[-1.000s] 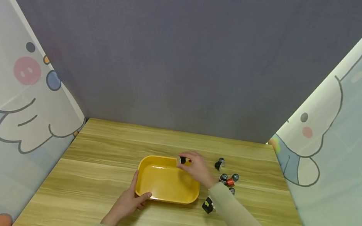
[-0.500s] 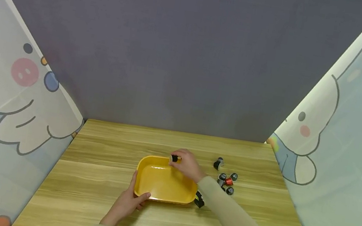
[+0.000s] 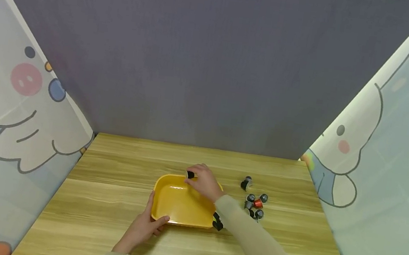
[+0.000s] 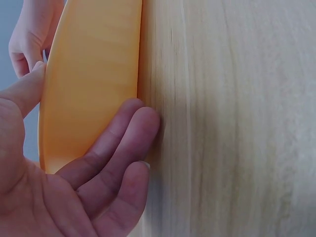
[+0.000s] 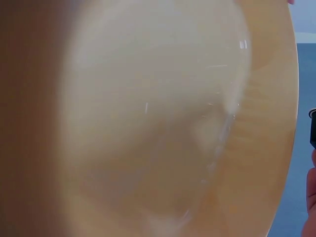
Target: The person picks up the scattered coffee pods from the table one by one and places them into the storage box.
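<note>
My left hand (image 3: pixel 143 228) holds the near-left corner of a yellow plastic tray (image 3: pixel 181 205), thumb at the rim. In the left wrist view, several fingers (image 4: pixel 133 131) lie along the outside of the tray's wall (image 4: pixel 98 64). Over the tray's far rim, my right hand (image 3: pixel 205 183) pinches a black coffee capsule (image 3: pixel 190 175) with a pale lid. Only part of that capsule (image 5: pixel 313 129) shows at the right edge of the right wrist view, beside the fingertips (image 5: pixel 311 185). The visible tray floor bears no capsules; the forearm covers its right end.
Loose coffee capsules lie on the wooden table right of the tray: a dark pair (image 3: pixel 246 183) farther back, and a cluster with a red capsule (image 3: pixel 258 203) among several dark ones. A dark grey panel (image 3: pixel 211 58) rises behind the table, with cartoon-printed cloths at both sides.
My right hand has moved left along the tray's far rim, carrying the black coffee capsule. My left hand keeps its hold on the tray's corner.
</note>
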`<state>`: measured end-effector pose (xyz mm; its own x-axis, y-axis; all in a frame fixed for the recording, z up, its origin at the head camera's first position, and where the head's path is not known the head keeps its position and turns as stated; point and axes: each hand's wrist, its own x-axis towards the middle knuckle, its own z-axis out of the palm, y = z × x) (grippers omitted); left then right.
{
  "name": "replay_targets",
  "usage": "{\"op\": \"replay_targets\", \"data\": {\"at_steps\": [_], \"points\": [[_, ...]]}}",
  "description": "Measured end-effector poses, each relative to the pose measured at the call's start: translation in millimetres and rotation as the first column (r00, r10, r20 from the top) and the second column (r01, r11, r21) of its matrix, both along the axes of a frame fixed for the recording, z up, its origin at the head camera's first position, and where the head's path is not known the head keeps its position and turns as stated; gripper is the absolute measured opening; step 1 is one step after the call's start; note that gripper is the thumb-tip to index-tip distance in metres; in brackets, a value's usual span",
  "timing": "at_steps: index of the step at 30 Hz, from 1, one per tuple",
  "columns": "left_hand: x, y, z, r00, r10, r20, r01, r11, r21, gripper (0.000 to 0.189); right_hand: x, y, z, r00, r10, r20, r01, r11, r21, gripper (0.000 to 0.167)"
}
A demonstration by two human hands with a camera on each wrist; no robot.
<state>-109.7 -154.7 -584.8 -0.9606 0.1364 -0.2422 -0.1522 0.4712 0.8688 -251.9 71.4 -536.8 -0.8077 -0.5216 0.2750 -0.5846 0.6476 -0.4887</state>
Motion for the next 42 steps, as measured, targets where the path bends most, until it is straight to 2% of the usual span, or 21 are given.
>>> {"op": "replay_targets", "data": {"at_steps": [8, 16, 27, 37, 42], "points": [[-1.7, 0.0, 2.2, 1.000, 0.011, 0.019, -0.011, 1.000, 0.010, 0.104, 0.6, -6.7, 3.8, 1.000, 0.027, -0.002, -0.027, 0.999, 0.031, 0.040], [-2.0, -0.2, 1.8, 1.000, -0.008, 0.019, 0.008, 1.000, 0.000, 0.103, 0.5, -12.8, 11.0, 0.997, 0.067, -0.024, -0.067, 0.998, 0.022, 0.038], [-2.6, -0.4, 1.5, 1.000, -0.017, 0.011, 0.017, 1.000, 0.001, 0.103, -2.1, -30.3, 1.0, 0.987, 0.145, -0.066, -0.141, 0.988, 0.061, 0.042], [-2.5, 0.0, 1.6, 1.000, -0.017, 0.013, 0.017, 1.000, 0.003, 0.103, -2.2, -39.9, -6.3, 0.975, 0.219, -0.038, -0.217, 0.975, 0.054, 0.041], [-1.9, -1.0, 2.1, 1.000, -0.014, 0.010, 0.014, 1.000, 0.001, 0.103, -1.3, -44.1, -6.6, 0.968, 0.253, 0.006, -0.253, 0.966, 0.061, 0.039]]}}
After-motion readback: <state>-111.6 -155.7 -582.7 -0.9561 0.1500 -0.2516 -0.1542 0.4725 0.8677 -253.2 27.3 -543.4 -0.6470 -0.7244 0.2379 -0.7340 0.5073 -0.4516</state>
